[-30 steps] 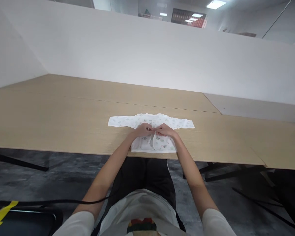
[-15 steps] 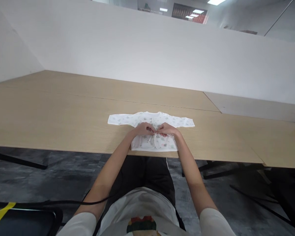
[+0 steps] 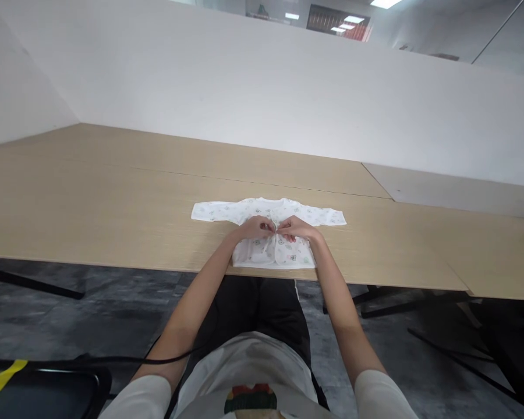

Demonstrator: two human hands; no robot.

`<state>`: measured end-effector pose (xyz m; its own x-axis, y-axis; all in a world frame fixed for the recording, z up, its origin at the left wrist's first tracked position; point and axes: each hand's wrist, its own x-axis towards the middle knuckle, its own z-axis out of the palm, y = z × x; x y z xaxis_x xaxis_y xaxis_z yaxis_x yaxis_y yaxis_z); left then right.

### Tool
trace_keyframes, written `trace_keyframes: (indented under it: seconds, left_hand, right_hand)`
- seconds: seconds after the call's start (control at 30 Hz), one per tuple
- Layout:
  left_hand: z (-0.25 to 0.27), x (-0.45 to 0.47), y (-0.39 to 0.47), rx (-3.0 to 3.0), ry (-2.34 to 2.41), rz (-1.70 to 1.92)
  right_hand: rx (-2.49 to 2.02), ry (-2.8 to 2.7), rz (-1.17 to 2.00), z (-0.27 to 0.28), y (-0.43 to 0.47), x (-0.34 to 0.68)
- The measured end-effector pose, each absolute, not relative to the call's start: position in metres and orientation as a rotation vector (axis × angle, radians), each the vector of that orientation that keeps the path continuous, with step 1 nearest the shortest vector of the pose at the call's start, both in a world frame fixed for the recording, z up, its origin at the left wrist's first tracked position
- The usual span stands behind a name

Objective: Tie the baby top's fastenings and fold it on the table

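Across the wooden surface (image 3: 113, 209) lies a printed white shirt (image 3: 268, 209), sleeves (image 3: 327, 217) already spread, its mid-front pinched by left hand (image 3: 258, 227) and right hand (image 3: 297, 227), the lower front (image 3: 288, 256) seemingly not yet fastened.

From where I'm standing I can read no words, labels or numbers (the patterned white garment (image 3: 290, 257) under the fingers (image 3: 284, 231) shows 0 legible letters to me).

Here's the head-worn view, looking forward and down over the wearer's shirt (image 3: 209, 378); left hand (image 3: 257, 228) and right hand (image 3: 297, 227) sit near mid-picture, fairly close; the tabletop (image 3: 113, 203) spreads wide; the white partition (image 3: 227, 87) rises beyond, farther off.
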<state>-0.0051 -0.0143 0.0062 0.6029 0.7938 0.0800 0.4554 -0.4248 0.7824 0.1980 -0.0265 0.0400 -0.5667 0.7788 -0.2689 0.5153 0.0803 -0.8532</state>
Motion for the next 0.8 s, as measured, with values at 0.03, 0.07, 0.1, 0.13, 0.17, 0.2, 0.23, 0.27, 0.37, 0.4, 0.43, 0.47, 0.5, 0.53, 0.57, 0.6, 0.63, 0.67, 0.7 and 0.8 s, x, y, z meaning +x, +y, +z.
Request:
trace_keyframes:
  seconds: [0.03, 0.07, 0.1, 0.13, 0.17, 0.2, 0.23, 0.27, 0.37, 0.4, 0.43, 0.47, 0.5, 0.53, 0.57, 0.6, 0.63, 0.67, 0.7, 0.8]
  left_hand:
    - [0.0066, -0.0051, -0.0142, 2.073, 0.975, 0.581]
    - [0.0072, -0.0052, -0.0143, 2.062, 0.964, 0.583]
    - [0.0079, -0.0053, -0.0145, 2.051, 0.951, 0.587]
    - [0.0087, -0.0054, -0.0148, 2.040, 0.936, 0.591]
    - [0.0095, -0.0056, -0.0152, 2.032, 0.922, 0.595]
    - [0.0102, -0.0057, -0.0157, 2.027, 0.912, 0.596]
    - [0.0108, -0.0058, -0.0162, 2.021, 0.911, 0.594]
    - [0.0113, -0.0058, -0.0166, 2.015, 0.916, 0.592]
    - [0.0119, -0.0056, -0.0176, 1.989, 0.936, 0.587]
    - [0.0119, -0.0055, -0.0178, 1.981, 0.935, 0.588]
    - [0.0118, -0.0053, -0.0179, 1.976, 0.931, 0.588]
    - [0.0117, -0.0052, -0.0180, 1.973, 0.926, 0.588]
    - [0.0117, -0.0051, -0.0181, 1.972, 0.922, 0.591]
    - [0.0118, -0.0050, -0.0182, 1.972, 0.916, 0.595]
    - [0.0119, -0.0049, -0.0184, 1.973, 0.908, 0.603]
    - [0.0122, -0.0047, -0.0186, 1.975, 0.899, 0.612]
    - [0.0125, -0.0046, -0.0189, 1.978, 0.889, 0.621]
    - [0.0128, -0.0043, -0.0192, 1.982, 0.879, 0.629]
    - [0.0131, -0.0041, -0.0195, 1.985, 0.871, 0.636]
    - [0.0131, -0.0034, -0.0198, 1.979, 0.879, 0.635]
  right_hand:
    - [-1.296, -2.101, 1.486, 0.0398, -0.0265, 0.1977]
    - [-1.293, -2.100, 1.486, 0.0393, -0.0265, 0.1973]
    - [-1.287, -2.100, 1.483, 0.0387, -0.0264, 0.1971]
    - [-1.281, -2.098, 1.477, 0.0381, -0.0263, 0.1970]
    - [-1.273, -2.094, 1.472, 0.0376, -0.0263, 0.1971]
    - [-1.263, -2.089, 1.472, 0.0373, -0.0263, 0.1973]
    - [-1.255, -2.084, 1.474, 0.0372, -0.0264, 0.1977]
    - [-1.250, -2.077, 1.479, 0.0373, -0.0266, 0.1981]
    - [-1.241, -2.064, 1.513, 0.0383, -0.0272, 0.1991]
    - [-1.242, -2.065, 1.524, 0.0386, -0.0273, 0.1992]
    - [-1.246, -2.065, 1.531, 0.0389, -0.0274, 0.1992]
    - [-1.253, -2.066, 1.532, 0.0391, -0.0274, 0.1991]
    - [-1.260, -2.066, 1.530, 0.0391, -0.0273, 0.1989]
    - [-1.265, -2.065, 1.527, 0.0390, -0.0271, 0.1987]
    - [-1.265, -2.064, 1.526, 0.0388, -0.0269, 0.1985]
    - [-1.261, -2.063, 1.524, 0.0385, -0.0267, 0.1984]
    - [-1.257, -2.061, 1.523, 0.0381, -0.0265, 0.1983]
    - [-1.253, -2.056, 1.520, 0.0376, -0.0262, 0.1982]
    - [-1.252, -2.050, 1.514, 0.0371, -0.0261, 0.1980]
    - [-1.269, -2.038, 1.488, 0.0355, -0.0257, 0.1975]
